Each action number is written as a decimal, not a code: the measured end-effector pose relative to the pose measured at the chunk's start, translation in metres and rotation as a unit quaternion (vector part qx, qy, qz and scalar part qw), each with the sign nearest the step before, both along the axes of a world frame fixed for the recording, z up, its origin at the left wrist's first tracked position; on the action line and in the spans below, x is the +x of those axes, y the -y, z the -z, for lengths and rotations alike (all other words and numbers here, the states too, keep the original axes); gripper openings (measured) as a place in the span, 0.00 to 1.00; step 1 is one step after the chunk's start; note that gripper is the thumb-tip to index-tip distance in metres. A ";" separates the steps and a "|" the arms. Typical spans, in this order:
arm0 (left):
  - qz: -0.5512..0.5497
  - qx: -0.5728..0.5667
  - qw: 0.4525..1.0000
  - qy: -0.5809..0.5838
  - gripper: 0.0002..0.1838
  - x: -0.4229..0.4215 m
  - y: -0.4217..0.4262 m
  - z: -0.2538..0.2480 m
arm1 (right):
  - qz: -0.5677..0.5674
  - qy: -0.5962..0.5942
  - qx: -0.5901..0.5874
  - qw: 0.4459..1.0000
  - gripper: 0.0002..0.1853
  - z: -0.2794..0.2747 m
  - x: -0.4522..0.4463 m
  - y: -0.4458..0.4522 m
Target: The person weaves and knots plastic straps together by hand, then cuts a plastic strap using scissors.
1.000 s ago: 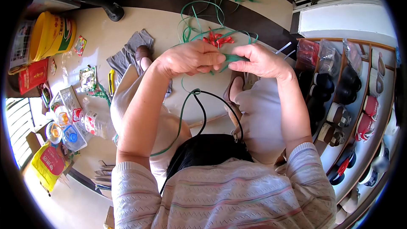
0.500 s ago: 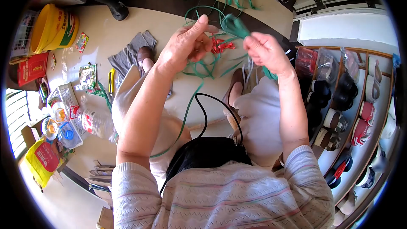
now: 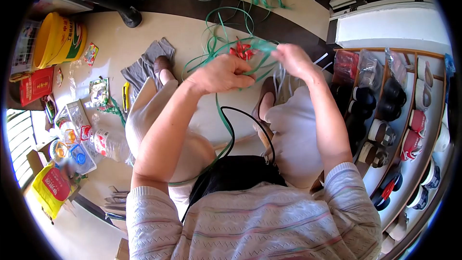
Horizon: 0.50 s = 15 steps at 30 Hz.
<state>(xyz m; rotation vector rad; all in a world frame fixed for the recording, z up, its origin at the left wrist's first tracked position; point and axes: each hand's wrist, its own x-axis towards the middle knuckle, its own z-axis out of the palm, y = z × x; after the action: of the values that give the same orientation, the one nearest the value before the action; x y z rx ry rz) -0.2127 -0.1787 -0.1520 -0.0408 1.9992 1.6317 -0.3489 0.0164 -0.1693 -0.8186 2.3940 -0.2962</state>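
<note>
My left hand (image 3: 222, 73) is closed in a pinch on a green strip, its thumb and fingertips pointing right. Up and to the right, my right hand (image 3: 294, 61), a little blurred, grips the green strips (image 3: 263, 46), which stick out leftward from its fingers. A length of green strip hangs from near my left hand toward my lap. Red strips (image 3: 242, 49) show just above my hands, amid loose green loops (image 3: 230, 11) on the floor.
Shoe rack (image 3: 409, 110) at right, with several shoes. At left are a yellow bucket (image 3: 60, 40), plastic bottles (image 3: 108, 140), a yellow bag (image 3: 52, 188) and a yellow cutter (image 3: 125, 95). A grey cloth (image 3: 142, 65) lies by my shoe. Black boots (image 3: 126, 12) stand at top left.
My hands came apart from their meeting point, and my right hand swung up with the green bundle, then lowered slightly. My left hand, open half a second ago, has dropped and closed on a strip.
</note>
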 end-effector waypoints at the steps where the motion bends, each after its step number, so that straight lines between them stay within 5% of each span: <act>1: -0.015 -0.015 1.000 -0.019 0.10 -0.001 0.005 0.002 | -0.062 0.012 0.014 0.998 0.12 0.005 0.007 -0.001; 7: -0.094 -0.143 0.972 -0.160 0.10 0.009 0.026 0.010 | -0.296 0.365 -0.037 0.882 0.16 -0.012 0.041 0.005; 10: -0.132 -0.056 0.975 -0.169 0.11 0.017 0.016 0.019 | -0.121 0.614 -0.163 0.762 0.15 -0.042 0.030 0.003; 11: -0.169 -0.048 0.976 -0.130 0.12 0.018 0.010 0.017 | 0.004 0.634 -0.256 0.729 0.14 -0.044 0.027 -0.007; 14: -0.262 -0.034 0.961 -0.080 0.17 0.018 -0.020 0.025 | 0.080 0.684 -0.454 0.565 0.13 -0.040 0.016 0.011; 15: -0.275 -0.028 0.957 -0.083 0.18 0.018 -0.030 0.017 | 0.147 0.636 -0.463 0.600 0.14 -0.039 0.015 0.015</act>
<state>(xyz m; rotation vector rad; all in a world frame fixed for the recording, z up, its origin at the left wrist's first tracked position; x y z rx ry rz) -0.1946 -0.1490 -0.1692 -0.5422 2.2990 1.9619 -0.3343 0.0011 -0.1305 -0.2730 0.8079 -1.6803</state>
